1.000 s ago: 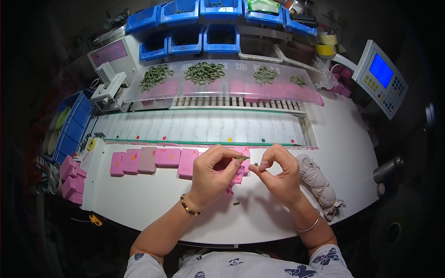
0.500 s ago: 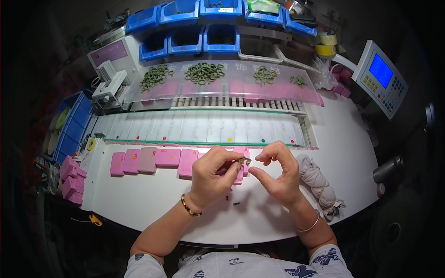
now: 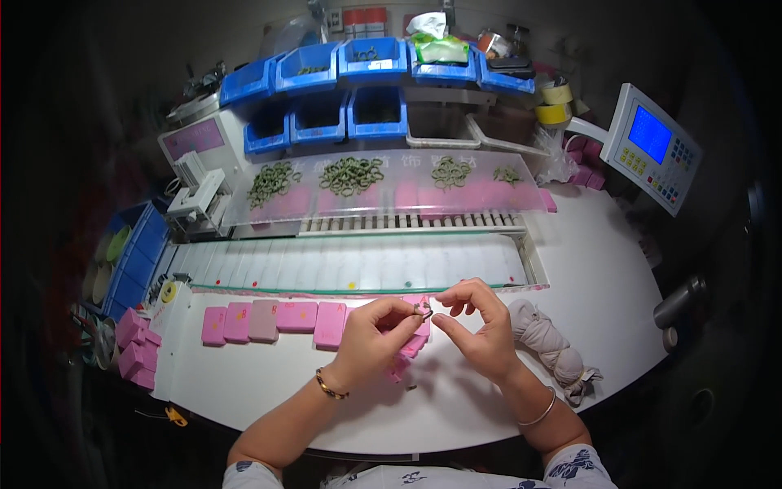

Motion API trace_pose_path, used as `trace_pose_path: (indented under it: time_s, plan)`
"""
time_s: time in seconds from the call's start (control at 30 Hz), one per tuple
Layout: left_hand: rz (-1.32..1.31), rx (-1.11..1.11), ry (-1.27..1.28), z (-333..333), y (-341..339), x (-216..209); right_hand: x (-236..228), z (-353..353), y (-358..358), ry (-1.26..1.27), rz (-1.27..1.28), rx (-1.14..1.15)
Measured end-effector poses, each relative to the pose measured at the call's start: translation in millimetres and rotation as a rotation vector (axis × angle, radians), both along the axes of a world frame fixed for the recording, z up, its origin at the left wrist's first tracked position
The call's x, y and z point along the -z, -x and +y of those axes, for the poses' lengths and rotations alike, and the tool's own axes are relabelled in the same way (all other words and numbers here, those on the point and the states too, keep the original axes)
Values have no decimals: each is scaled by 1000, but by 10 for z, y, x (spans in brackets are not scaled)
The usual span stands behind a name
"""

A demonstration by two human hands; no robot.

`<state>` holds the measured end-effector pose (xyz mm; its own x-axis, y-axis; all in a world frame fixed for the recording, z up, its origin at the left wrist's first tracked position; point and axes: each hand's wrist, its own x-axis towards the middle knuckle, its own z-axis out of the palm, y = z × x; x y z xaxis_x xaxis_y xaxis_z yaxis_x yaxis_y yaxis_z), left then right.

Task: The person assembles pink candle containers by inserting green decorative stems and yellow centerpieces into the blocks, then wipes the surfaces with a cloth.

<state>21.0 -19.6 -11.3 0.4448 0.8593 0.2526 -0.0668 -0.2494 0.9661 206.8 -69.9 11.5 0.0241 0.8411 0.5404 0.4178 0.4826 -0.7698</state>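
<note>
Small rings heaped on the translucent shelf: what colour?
The small rings are dull green; the head view shows them best.

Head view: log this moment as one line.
left hand: pinching small dark piece; right hand: open beside it; nearby: pink blocks, rolled grey cloth

The head view looked down through a wide fisheye lens from the near side of the table (image 3: pixel 383 424), facing across it toward the blue bins (image 3: pixel 379 129) behind it, near the left hand (image 3: pixel 371 341) and right hand (image 3: pixel 486 336) above it
</note>
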Motion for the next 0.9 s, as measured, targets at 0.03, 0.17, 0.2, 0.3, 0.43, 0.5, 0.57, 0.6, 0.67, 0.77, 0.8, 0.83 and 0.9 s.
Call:
trace_pose_path:
  time_s: [0.03,0.17,0.2,0.3,0.43,0.5,0.57,0.6,0.67,0.77,0.8,0.83,0.9]
  plan:
    - [-10,61,158,64,19,8,12,11,-37,-11,0,3]
    - [716,513,435,655,-28,-610,96,41,-201,71,233,67]
    - [679,461,318,860,-72,-736,101,48,-216,76,272,83]
    - [120,323,299,1634,-36,-969,41,46,-139,73,306,72]
    - [-95,-16,360,1605,-453,-1174,91,84,-161,-9,248,96]
    - [-98,94,379,1397,-579,-938,81,84,-150,-46,238,108]
    - [-106,156,452,1099,-649,-625,-6,35,-116,-204,105,121]
    - [-95,181,533,907,-661,-541,-50,17,-102,-248,18,105]
    - [-224,232,783,547,-615,-431,-67,0,-44,-273,-125,28]
    - [-380,97,825,333,-532,-101,48,-9,73,-262,-291,-21]
    - [-381,92,825,269,-497,-79,111,6,87,-281,-324,-29]
    - [-435,78,862,198,-460,-79,133,7,107,-300,-356,-38]
    - [-492,57,901,90,-377,-106,97,-29,144,-328,-330,-49]
